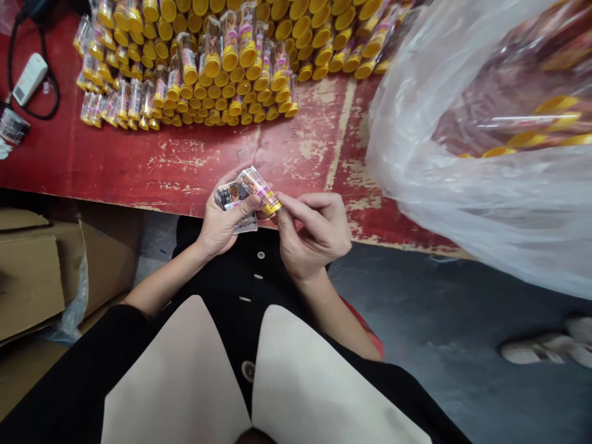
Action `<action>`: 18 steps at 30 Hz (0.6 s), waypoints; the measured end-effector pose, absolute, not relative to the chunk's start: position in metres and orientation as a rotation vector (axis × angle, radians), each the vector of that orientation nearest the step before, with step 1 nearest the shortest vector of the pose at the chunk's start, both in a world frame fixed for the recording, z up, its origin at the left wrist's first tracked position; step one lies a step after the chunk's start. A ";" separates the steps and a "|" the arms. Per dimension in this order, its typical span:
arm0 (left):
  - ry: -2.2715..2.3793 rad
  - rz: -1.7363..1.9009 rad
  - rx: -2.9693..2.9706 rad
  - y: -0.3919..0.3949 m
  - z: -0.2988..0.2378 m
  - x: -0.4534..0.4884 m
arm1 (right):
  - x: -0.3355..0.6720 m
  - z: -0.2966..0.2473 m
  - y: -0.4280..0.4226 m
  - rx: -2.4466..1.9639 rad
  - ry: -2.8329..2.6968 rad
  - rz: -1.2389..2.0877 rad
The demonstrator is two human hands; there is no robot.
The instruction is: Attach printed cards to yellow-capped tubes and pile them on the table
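Your left hand (221, 227) grips a small fan of printed cards (234, 198) and a clear yellow-capped tube (258, 190), its thumb lying across them. Your right hand (314, 237) pinches that tube near its cap. Past your hands, rows of more tubes (185, 74) lie on a worn red table (194, 166). To your right, a clear plastic bag (462, 197) bulges with tubes; cardboard boxes (32, 277) sit to your left.
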State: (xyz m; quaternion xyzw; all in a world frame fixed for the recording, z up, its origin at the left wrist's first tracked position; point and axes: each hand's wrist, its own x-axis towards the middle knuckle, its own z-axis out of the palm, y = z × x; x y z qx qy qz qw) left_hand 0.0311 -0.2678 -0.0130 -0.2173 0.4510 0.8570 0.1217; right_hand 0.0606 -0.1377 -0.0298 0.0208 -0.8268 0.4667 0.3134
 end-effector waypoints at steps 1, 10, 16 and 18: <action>1.304 2.492 -0.669 -0.268 -0.011 0.031 | 0.060 -0.032 -0.139 0.028 -2.210 1.219; 1.402 2.481 -0.721 -0.285 -0.017 0.027 | 0.054 -0.040 -0.145 0.122 -2.217 1.324; 2.005 2.452 -1.035 -0.396 0.016 -0.057 | 0.063 -0.060 -0.121 0.111 -2.249 1.404; 2.211 2.338 -1.052 -0.435 0.029 -0.093 | 0.066 -0.066 -0.113 0.093 -2.287 1.367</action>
